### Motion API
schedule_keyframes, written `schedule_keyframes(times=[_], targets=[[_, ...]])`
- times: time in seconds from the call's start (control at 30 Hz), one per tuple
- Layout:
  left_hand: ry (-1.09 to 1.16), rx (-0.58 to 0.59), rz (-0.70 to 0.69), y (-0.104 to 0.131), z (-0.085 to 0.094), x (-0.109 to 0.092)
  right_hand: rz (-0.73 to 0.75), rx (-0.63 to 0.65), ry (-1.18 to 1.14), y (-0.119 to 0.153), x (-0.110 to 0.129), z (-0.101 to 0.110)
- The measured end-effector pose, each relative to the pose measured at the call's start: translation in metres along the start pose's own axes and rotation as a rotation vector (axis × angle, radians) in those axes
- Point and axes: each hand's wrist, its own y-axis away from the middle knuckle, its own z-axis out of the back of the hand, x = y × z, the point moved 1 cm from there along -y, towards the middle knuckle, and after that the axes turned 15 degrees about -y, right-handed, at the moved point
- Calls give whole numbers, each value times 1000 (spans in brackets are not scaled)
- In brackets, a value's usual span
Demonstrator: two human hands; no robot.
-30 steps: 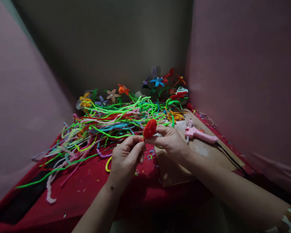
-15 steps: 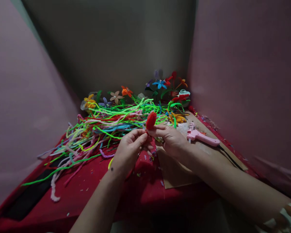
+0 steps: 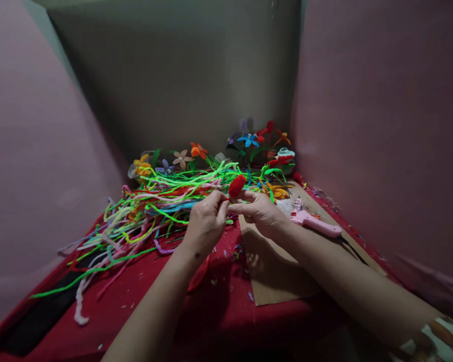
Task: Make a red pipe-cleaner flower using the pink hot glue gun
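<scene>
A red fuzzy petal [image 3: 236, 186] of pipe cleaner is held up in front of me, its rounded end pointing up and to the right. Its lower end is pinched by my left hand [image 3: 206, 221], thumb against fingers. My right hand [image 3: 263, 212] grips the same petal near its base from the other side, with the fingers closed. Both sets of fingertips meet just under the petal, so the exact grip there is partly hidden. Behind my hands spreads a tangled heap of coloured pipe cleaners [image 3: 169, 192].
A pink glue gun [image 3: 319, 224] with a black cord lies on a cardboard sheet [image 3: 275, 284] at right. Finished pipe cleaner flowers, such as a blue one [image 3: 248, 140] and an orange one [image 3: 198, 151], stand at the back. Scraps dot the red cloth [image 3: 136, 311].
The red petal leans further right than before. My left hand has turned, its back now more towards me, and the view has tilted up slightly.
</scene>
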Motion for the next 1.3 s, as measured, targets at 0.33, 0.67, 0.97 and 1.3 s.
schedule_keyframes(times=[0.33, 0.67, 0.97, 1.3], targets=[[1072, 464, 420, 0, 8, -1, 99, 105, 14, -3, 2, 11], [1316, 647, 342, 0, -11, 4, 71, 73, -131, 0, -2, 7], [254, 64, -4, 5, -22, 0, 124, -93, -96, -5, -10, 22], [822, 248, 359, 15, -20, -12, 145, 43, -37, 0, -9, 16]])
